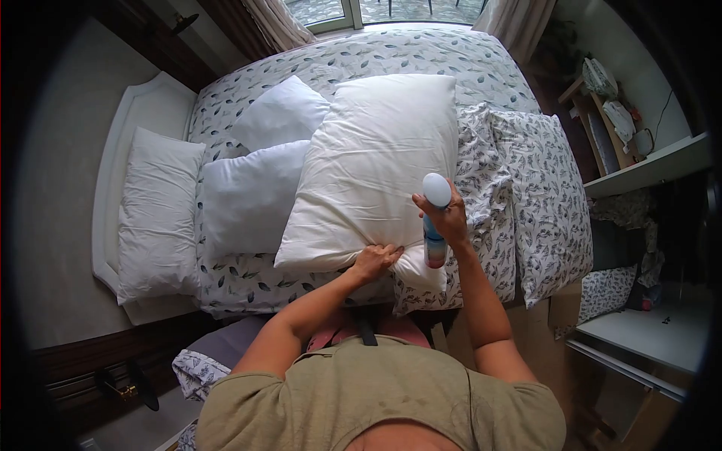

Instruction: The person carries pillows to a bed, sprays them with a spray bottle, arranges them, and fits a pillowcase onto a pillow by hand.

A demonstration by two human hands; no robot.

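A large white pillow (376,150) lies tilted across the middle of the bed, its near edge towards me. My left hand (377,263) is closed on that near edge, bunching the fabric in its fingers. In my right hand (449,219) is a spray can (434,242) with a rounded white top and a blue, white and pinkish body. The can is over the pillow's right side, near its lower corner. Two smaller white pillows, one nearer (252,199) and one farther (282,113), lie left of the large one. Patterned pillows (553,203) lie on the right.
Another white pillow (159,218) rests against the white headboard (113,188). A leaf-patterned sheet (406,52) covers the bed. At the right are a wooden shelf (602,124) and a white surface (647,334). Curtains (282,22) frame the glass door at the far end.
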